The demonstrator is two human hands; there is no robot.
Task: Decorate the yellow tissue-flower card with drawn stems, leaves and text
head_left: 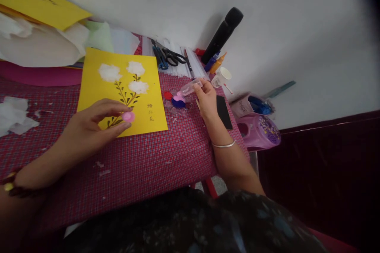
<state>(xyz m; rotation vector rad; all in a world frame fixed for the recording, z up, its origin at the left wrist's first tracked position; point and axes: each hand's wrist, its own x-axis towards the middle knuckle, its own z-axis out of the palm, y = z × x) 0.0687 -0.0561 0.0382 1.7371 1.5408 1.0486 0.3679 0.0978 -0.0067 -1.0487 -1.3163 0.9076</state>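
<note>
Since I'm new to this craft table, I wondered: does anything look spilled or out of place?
Mostly just litter: small white scraps lie scattered over the checked cloth, and crumpled white tissue lies at the left. They look untidy beside the flat yellow picture. I see no clear spill.

Soft light, dark upper-right corner
</note>
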